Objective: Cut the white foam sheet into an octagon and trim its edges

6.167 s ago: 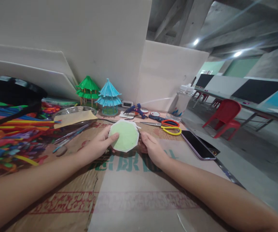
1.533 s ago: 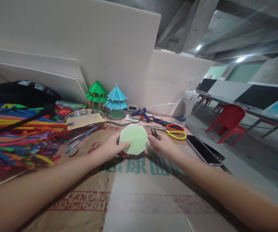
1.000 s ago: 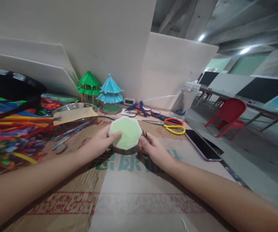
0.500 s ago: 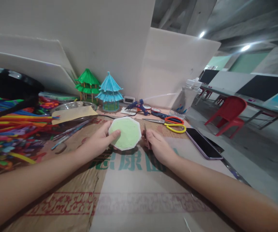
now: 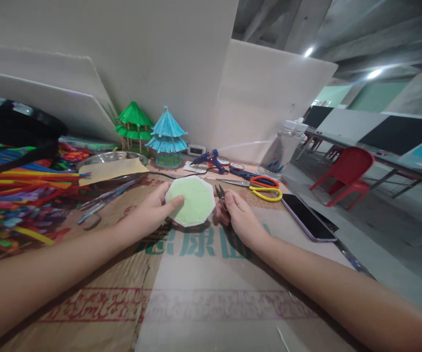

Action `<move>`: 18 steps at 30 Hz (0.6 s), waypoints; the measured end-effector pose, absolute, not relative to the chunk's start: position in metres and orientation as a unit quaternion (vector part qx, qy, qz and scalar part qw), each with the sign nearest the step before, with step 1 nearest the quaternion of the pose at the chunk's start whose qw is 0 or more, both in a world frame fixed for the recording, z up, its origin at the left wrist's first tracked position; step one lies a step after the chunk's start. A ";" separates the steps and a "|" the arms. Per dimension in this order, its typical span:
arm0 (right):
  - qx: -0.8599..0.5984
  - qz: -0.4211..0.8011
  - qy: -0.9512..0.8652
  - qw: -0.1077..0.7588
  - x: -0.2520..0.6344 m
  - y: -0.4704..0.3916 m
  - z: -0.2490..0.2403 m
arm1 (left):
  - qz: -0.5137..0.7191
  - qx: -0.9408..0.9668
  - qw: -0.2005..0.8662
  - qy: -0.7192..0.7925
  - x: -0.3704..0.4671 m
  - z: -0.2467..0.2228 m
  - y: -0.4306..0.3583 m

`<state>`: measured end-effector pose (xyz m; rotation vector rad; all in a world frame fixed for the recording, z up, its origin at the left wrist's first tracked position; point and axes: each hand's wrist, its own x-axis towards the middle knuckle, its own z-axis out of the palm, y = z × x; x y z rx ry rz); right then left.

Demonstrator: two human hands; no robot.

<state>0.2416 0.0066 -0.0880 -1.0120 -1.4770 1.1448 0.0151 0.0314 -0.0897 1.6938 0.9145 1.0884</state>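
Note:
My left hand (image 5: 163, 201) grips the left edge of a pale green octagonal piece (image 5: 192, 201) with a white rim, the thumb lying on its face. To the right of that piece, my right hand (image 5: 238, 215) is closed around small dark snips (image 5: 221, 195). Their pointed blades face up and away from me and stand slightly apart. A small gap separates the snips from the octagon's right edge. My palm and fingers hide the lower part of the snips.
Behind stand a green pavilion model (image 5: 134, 122), a blue one (image 5: 166, 139), a glue gun (image 5: 209, 159) and a clear bottle (image 5: 282, 149). Scissors (image 5: 265, 188) and a phone (image 5: 309, 217) lie at right. Colourful pipe cleaners (image 5: 16, 195) and a metal bowl (image 5: 104, 158) fill the left.
The snips have turned in my right hand, and their blades now show spread apart. My left hand keeps its hold on the octagonal piece, which has hardly moved.

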 end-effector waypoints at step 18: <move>-0.417 0.458 -0.653 0.435 0.239 -0.003 -0.085 | 0.425 0.696 0.455 0.359 0.016 -0.094 0.030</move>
